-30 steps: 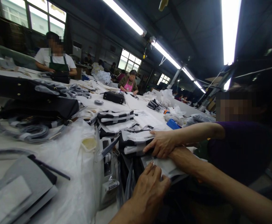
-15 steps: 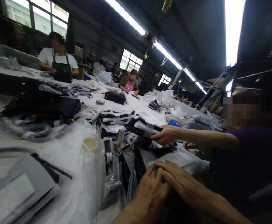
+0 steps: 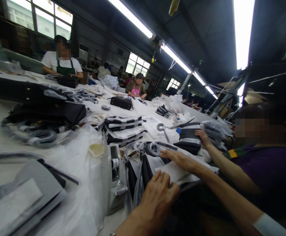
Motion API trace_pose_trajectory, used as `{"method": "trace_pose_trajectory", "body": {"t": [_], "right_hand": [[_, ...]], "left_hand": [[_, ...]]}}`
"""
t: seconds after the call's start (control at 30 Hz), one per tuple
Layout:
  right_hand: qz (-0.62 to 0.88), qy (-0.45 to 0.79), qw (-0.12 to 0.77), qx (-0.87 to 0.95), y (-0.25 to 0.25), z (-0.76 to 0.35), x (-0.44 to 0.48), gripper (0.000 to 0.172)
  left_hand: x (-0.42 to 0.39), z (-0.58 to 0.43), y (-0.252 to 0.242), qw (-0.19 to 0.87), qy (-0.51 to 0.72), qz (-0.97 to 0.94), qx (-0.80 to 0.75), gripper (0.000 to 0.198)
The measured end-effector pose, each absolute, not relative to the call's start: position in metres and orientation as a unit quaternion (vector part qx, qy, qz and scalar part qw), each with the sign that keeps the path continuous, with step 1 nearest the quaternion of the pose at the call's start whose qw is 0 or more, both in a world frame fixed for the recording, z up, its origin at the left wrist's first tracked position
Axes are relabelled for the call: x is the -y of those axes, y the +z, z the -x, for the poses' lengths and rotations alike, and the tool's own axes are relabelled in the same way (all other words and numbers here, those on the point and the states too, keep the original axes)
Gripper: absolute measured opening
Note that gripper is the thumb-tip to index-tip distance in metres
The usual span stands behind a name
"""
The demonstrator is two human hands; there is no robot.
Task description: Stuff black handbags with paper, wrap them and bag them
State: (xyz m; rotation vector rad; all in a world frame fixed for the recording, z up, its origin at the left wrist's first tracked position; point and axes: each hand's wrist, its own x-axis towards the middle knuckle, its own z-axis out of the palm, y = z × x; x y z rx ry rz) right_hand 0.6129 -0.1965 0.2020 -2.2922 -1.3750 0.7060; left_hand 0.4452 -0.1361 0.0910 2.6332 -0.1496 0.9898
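Observation:
My left hand [image 3: 159, 193] is at the near table edge, fingers curled at the border of a white sheet [image 3: 179, 172]; what they hold is hidden. My right hand [image 3: 178, 159] reaches forward over that sheet, fingers stretched and nothing visible in them. Its fingertips are close to a coiled grey strap [image 3: 153, 149], which lies on black and grey bag pieces [image 3: 146, 168]. Just left of these stands a white tape dispenser [image 3: 115, 177]. Beyond my hands, a co-worker's hand [image 3: 203, 138] touches a black bundle with white bands [image 3: 189, 136].
Stacked black-and-white bundles [image 3: 124, 123] lie behind the dispenser. Scissors [image 3: 163, 128] lie farther back. Black bags [image 3: 44, 113], grey wrapped pieces [image 3: 27, 196] and crumpled plastic [image 3: 81, 183] cover the left side. A co-worker in purple [image 3: 268, 164] is close on the right.
My hands were together; the right has moved forward and away from the left toward the coiled strap. The co-worker's outstretched arm has drawn back right, and the scissors now show.

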Motion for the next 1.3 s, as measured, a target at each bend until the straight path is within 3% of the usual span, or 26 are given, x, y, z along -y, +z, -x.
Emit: {"method": "trace_pose_trajectory", "body": {"t": [0.07,0.13,0.3,0.5,0.73,0.9,1.0,1.1,1.3], "right_hand": [[0.823,0.216,0.263,0.456,0.205,-0.621,0.186,0.089],[0.819,0.194,0.285,0.458,0.204,-0.623,0.17,0.09],[0.817,0.099,0.162,0.544,0.165,-0.606,0.128,0.078],[0.833,0.086,0.08,0.54,0.135,-0.607,0.113,0.06],[0.857,0.055,0.078,0.506,0.199,-0.619,0.135,0.074],[0.831,0.085,-0.039,0.549,0.176,-0.602,0.183,0.073],[0.847,0.12,-0.006,0.518,0.175,-0.608,0.188,0.072],[0.867,0.08,0.044,0.49,0.189,-0.616,0.184,0.072],[0.863,0.055,0.012,0.503,0.185,-0.606,0.196,0.052]], "left_hand": [[0.137,-0.444,0.092,0.16,0.351,-0.921,0.052,0.02],[0.137,-0.445,0.092,0.158,0.345,-0.924,0.053,0.022],[0.135,-0.448,0.086,0.122,0.356,-0.925,0.057,0.018],[0.135,-0.446,0.083,0.113,0.366,-0.923,0.039,0.024],[0.143,-0.443,0.079,0.117,0.413,-0.903,0.026,0.028],[0.144,-0.44,0.078,0.127,0.4,-0.907,0.024,0.029],[0.142,-0.438,0.082,0.124,0.404,-0.906,0.03,0.028],[0.14,-0.44,0.086,0.118,0.393,-0.912,0.019,0.027],[0.137,-0.434,0.095,0.096,0.387,-0.917,0.004,0.027]]}}
